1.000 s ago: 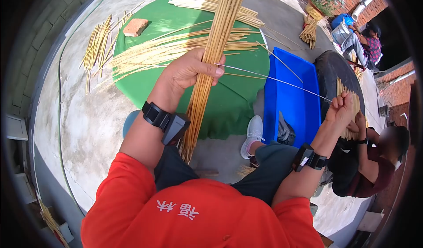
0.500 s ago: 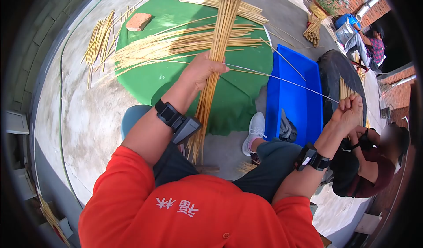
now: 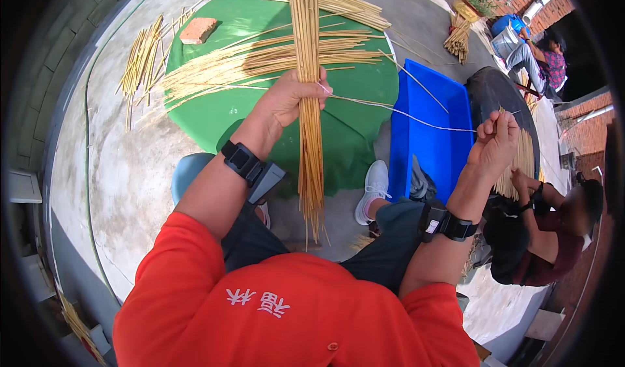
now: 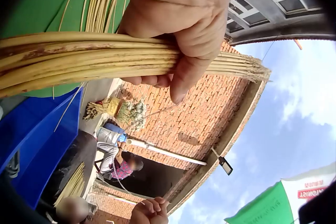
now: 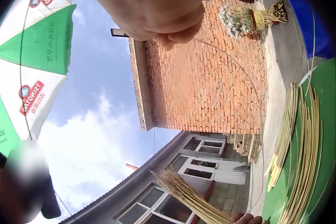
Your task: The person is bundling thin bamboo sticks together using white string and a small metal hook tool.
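A long bundle of dry straw-coloured stalks (image 3: 311,155) stands nearly upright in the head view, gripped around its middle by my left hand (image 3: 286,98). In the left wrist view the thumb (image 4: 191,74) lies across the bundle, whose bushy end (image 4: 252,69) points away. A thin white string (image 3: 403,114) runs from the bundle beside my left thumb to my right hand (image 3: 496,144), sagging a little. My right fingers are curled and pinch the string near its far end. The right wrist view shows the string (image 5: 236,61) leaving those fingers.
Loose stalks (image 3: 260,56) and a brick (image 3: 198,31) lie on a round green-covered table (image 3: 260,136). Right of it are a blue tub (image 3: 430,158) and a dark round surface (image 3: 495,93). Another person (image 3: 553,237) sits close on the right; a second person (image 3: 537,64) sits farther back.
The bundle has swung from a slant to nearly upright. My right hand has moved up and slightly left, and the string, taut before, now sags.
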A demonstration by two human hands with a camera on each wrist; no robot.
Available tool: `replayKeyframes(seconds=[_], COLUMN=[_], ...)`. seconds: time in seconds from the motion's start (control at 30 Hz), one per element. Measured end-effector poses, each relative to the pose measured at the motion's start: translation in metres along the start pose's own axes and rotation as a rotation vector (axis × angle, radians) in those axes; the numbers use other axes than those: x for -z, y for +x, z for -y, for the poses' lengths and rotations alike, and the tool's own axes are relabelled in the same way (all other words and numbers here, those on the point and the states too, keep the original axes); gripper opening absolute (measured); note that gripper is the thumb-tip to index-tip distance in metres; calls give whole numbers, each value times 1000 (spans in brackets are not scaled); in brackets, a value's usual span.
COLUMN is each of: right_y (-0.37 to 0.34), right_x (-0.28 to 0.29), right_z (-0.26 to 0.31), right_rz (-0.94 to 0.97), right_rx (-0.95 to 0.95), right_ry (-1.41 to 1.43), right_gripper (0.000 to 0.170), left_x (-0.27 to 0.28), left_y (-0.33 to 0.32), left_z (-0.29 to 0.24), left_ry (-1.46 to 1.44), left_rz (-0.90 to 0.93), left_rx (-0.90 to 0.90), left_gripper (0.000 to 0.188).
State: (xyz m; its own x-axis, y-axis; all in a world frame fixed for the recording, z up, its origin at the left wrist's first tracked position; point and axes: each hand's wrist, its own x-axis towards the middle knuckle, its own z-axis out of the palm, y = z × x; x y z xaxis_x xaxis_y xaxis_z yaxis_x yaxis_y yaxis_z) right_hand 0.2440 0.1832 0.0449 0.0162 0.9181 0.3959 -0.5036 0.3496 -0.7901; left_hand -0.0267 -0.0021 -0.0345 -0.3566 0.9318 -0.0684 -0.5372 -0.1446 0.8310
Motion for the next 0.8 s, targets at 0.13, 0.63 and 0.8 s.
replayKeyframes(seconds=[0.13, 0.63, 0.8], right_y=[-34, -113, -118], right_x=[-34, -80, -83], right_z=[-10, -32, -31], right_rz=[273, 794, 830], right_rx=[-176, -294, -249], right_ry=[-97, -365, -282], right_gripper=[8, 6, 4], left_x=[-6, -29, -32], left_y=[-1, -2, -3], left_z=[-3, 16, 20], left_ry=[-24, -23, -147], left_rz=[201, 347, 317], left_rx=[-15, 29, -1], left_gripper=[41, 84, 78])
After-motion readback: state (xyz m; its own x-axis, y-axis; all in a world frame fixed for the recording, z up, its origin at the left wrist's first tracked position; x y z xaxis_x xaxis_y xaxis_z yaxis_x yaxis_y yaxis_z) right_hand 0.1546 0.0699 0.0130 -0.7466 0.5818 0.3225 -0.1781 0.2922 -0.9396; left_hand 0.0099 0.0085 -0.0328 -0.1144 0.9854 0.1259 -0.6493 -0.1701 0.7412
